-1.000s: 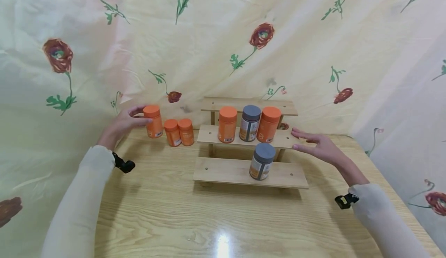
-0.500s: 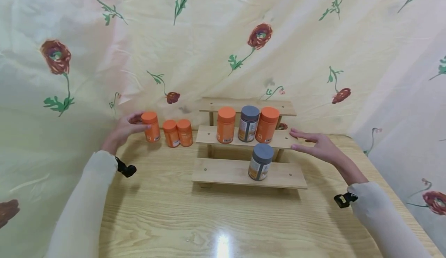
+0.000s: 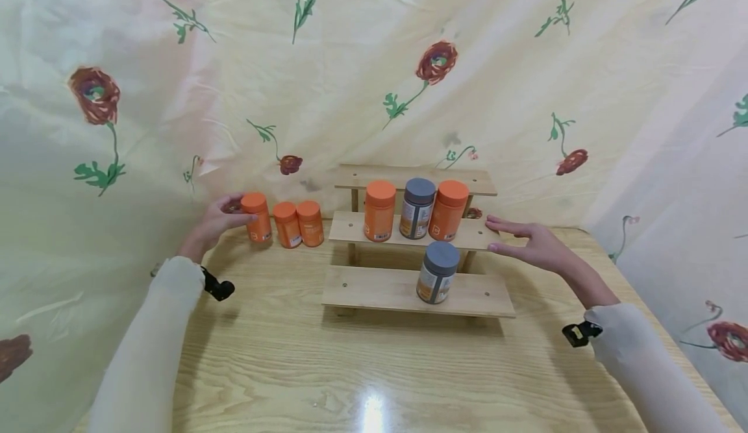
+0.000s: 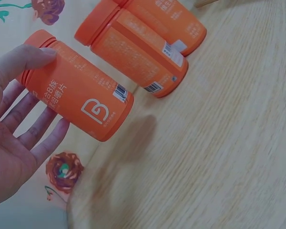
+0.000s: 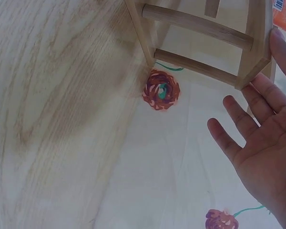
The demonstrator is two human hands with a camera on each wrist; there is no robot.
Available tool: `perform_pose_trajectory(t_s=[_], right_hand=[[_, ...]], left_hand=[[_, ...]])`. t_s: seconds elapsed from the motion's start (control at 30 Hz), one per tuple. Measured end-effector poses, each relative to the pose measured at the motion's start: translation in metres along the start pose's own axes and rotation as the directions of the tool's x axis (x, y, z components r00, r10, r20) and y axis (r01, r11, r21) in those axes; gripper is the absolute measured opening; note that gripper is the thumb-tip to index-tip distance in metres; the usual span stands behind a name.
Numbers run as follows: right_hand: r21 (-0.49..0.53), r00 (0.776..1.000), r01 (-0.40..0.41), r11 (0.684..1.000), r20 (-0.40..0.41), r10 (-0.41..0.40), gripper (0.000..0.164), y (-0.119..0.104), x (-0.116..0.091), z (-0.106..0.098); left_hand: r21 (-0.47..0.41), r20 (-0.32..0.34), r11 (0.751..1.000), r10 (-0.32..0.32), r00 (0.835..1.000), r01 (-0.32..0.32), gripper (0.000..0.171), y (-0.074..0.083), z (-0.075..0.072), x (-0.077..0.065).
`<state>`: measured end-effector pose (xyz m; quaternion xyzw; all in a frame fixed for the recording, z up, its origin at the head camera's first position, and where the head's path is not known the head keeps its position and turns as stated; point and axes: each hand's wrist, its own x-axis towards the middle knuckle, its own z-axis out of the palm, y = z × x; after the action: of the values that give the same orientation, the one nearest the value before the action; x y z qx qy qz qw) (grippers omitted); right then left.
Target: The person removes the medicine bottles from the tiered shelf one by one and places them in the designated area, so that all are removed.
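Observation:
My left hand (image 3: 213,226) grips an orange bottle (image 3: 257,217), thumb on its near side and fingers behind it in the left wrist view. Whether its base touches the table cannot be told. Just right of it, two smaller-looking orange bottles (image 3: 288,225) stand side by side. With fingers mostly straight, my right hand (image 3: 534,245) touches the right end of the middle board of a three-step wooden shelf (image 3: 350,226). That board bears an orange bottle (image 3: 380,212), a grey-lidded jar (image 3: 417,209) and another orange bottle (image 3: 448,211). A second grey-lidded jar (image 3: 437,274) stands on the lowest board.
The wood-grain table (image 3: 280,355) runs beneath everything. Close behind the shelf hangs a pale flowered cloth (image 3: 350,82), which also lines the left and right sides. The shelf's top board (image 3: 409,176) is at the back.
My left hand has lowered the orange bottle toward the table, beside the two others. The right hand stays at the shelf end. The head view has shifted slightly.

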<state>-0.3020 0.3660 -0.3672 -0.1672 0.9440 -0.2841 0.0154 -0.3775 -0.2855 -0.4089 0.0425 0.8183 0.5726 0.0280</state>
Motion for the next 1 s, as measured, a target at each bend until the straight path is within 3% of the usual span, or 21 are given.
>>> perform_pose_trajectory(t_s=[0.3,0.57,1.0], right_hand=[[-0.01,0.999,0.041,0.999,0.006,-0.041,0.065,0.0,0.002,-0.002],[-0.018,0.999,0.053,0.998,0.014,-0.052,0.064,-0.003,0.004,-0.004],[-0.012,0.999,0.035,0.999,0.026,-0.034,0.064,-0.002,0.004,-0.004]], left_hand=[[0.007,0.015,1.0,-0.029,0.999,0.029,0.074,0.021,0.008,-0.015],[0.0,0.014,0.999,-0.045,0.999,0.045,0.07,-0.012,0.011,0.005],[-0.061,0.036,0.996,-0.064,0.997,0.066,0.073,-0.02,0.01,0.004]])
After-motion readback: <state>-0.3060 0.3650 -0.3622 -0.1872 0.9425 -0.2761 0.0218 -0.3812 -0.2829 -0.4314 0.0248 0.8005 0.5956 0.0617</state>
